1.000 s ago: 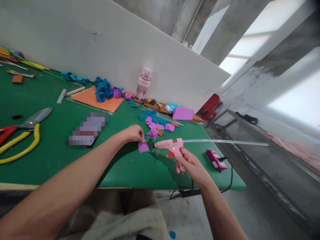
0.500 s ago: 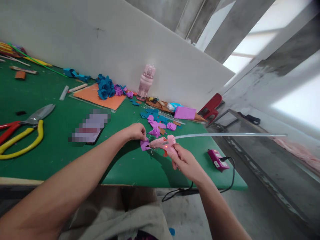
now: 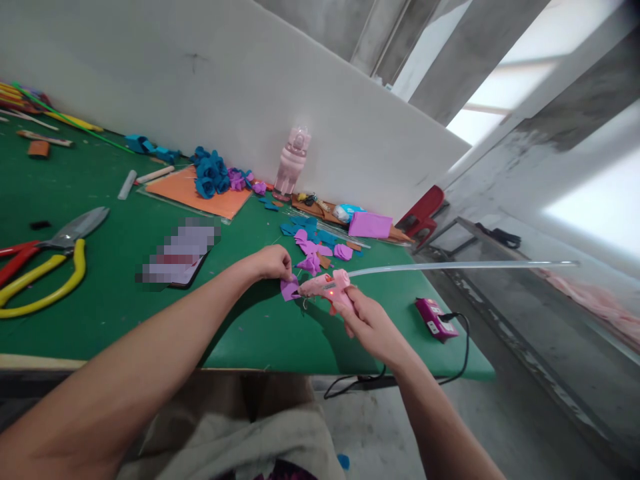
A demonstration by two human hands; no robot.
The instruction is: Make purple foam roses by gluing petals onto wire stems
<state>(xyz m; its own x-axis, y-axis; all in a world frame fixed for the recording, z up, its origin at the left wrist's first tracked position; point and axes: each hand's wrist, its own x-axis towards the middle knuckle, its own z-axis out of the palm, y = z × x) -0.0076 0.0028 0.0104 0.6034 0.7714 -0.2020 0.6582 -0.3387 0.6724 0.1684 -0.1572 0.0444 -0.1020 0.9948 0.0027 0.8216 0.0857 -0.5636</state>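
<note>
My left hand (image 3: 271, 262) pinches a small purple foam piece (image 3: 289, 289) just above the green table (image 3: 125, 293). My right hand (image 3: 369, 323) grips a pink glue gun (image 3: 327, 287) whose red light is on. Its nozzle touches the right edge of the purple piece. A long clear glue stick (image 3: 465, 266) juts from the back of the gun out to the right, past the table edge. Loose purple and blue foam cutouts (image 3: 313, 243) lie just behind both hands.
Large yellow and red handled shears (image 3: 43, 263) lie at the left. A phone (image 3: 177, 257) rests mid-table. Blue foam roses (image 3: 210, 173) sit on an orange sheet (image 3: 193, 193); a pink bottle (image 3: 291, 160) stands by the white wall. A purple plug box (image 3: 434, 319) with black cord sits near the right edge.
My right hand brought the glue gun leftwards until its nozzle met the purple piece in my left hand. In the last half second both hands stayed nearly still.
</note>
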